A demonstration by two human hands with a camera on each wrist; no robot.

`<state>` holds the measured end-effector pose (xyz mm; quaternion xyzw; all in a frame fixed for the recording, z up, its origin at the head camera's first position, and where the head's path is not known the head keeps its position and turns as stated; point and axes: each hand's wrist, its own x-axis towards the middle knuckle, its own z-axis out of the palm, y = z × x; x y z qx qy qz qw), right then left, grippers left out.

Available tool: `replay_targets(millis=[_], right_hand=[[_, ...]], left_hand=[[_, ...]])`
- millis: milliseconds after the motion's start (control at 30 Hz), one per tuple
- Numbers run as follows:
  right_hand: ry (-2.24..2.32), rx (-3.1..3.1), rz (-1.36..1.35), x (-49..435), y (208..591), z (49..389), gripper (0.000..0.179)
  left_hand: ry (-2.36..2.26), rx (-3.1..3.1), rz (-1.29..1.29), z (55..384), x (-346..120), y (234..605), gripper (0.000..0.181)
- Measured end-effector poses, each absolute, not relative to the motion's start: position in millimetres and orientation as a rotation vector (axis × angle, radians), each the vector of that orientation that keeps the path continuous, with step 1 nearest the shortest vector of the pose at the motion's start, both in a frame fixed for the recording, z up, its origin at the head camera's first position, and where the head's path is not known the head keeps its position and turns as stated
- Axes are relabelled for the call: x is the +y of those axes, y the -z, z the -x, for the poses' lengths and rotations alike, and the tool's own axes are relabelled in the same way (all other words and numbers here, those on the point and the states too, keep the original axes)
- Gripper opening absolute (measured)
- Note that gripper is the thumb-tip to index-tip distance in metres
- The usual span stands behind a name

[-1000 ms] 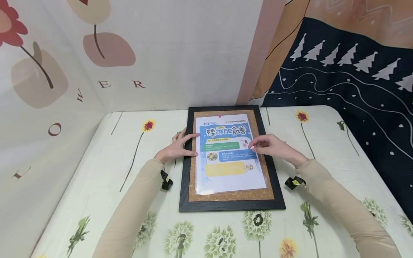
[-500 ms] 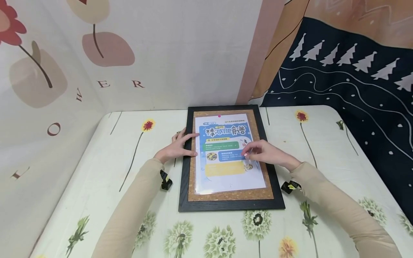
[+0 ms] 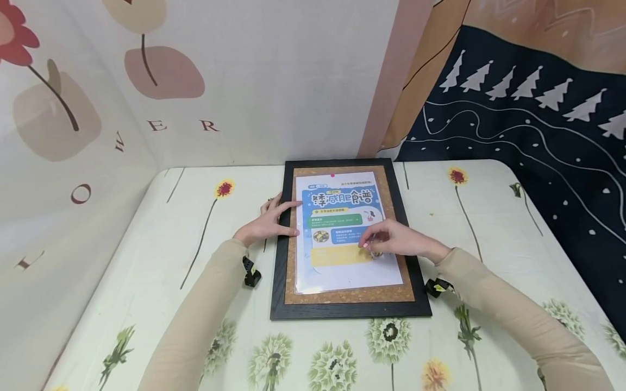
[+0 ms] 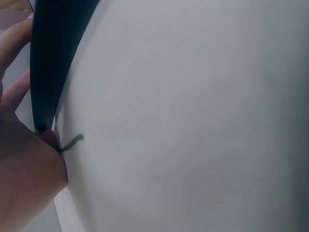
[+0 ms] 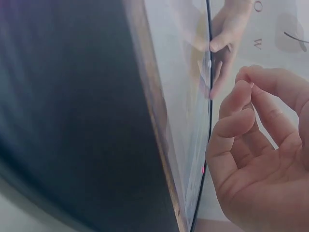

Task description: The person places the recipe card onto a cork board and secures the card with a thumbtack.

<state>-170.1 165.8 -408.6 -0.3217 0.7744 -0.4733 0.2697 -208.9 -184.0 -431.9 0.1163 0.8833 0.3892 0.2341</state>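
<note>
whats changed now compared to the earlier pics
The right hand moved leftward and nearer the wearer, from the right edge of the printed sheet to the right end of its yellow box. Nothing was visibly picked up or let go; whether its fingertips pinch something is unclear. The left hand, corkboard and sheet stayed put.

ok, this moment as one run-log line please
left hand: grips black frame at left edge | right hand: over poster, apparently pinching tiny pink item | pink dot: poster's top edge
</note>
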Motion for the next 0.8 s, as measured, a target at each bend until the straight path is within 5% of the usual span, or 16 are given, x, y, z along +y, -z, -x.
replay_targets(millis=[800], right_hand=[[1.138,1.957,0.964,138,409,155,0.013]], left_hand=[[-1.067,2.414,-0.314,211,-186,434,0.081]])
